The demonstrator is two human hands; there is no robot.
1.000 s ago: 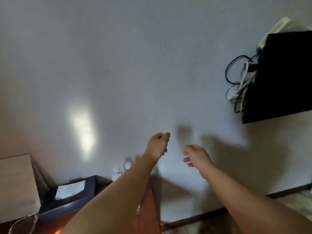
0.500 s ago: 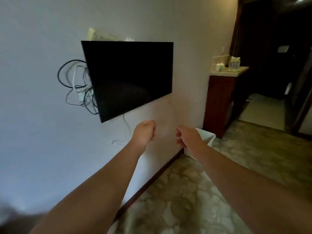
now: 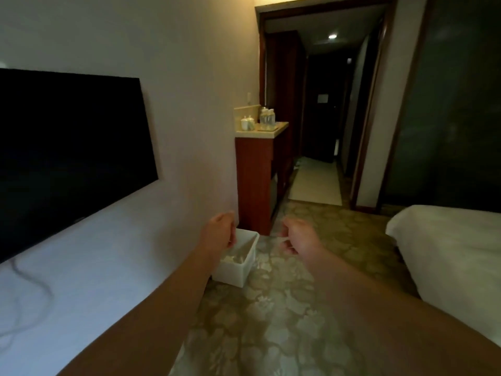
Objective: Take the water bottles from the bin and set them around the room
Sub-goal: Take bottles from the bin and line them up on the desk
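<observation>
Nearest, two bare forearms reach forward over the patterned floor. The left hand and the right hand both hang with loosely curled fingers and hold nothing; neither touches anything.

Just beyond and below the left hand stands the white bin, open-topped, on the floor against the foot of the wall. Pale, glinting contents lie in it; whether these are water bottles cannot be told through the blur, though the task suggests so.

Past the bin, a red-brown cabinet stands against the same wall. Near the back edge of its light countertop sit clear bottles, and beside them a small white lidded pot. A black wall-mounted television fills the left side; the corner of a white bed enters at right; a dim corridor lies farthest.

Step in hand, as judged: approach to the bin with empty hands, between placements. The next move calls for stooping, lowering a hand inside the bin's walls, and closing it round one bottle's body before lifting clear of the rim.
</observation>
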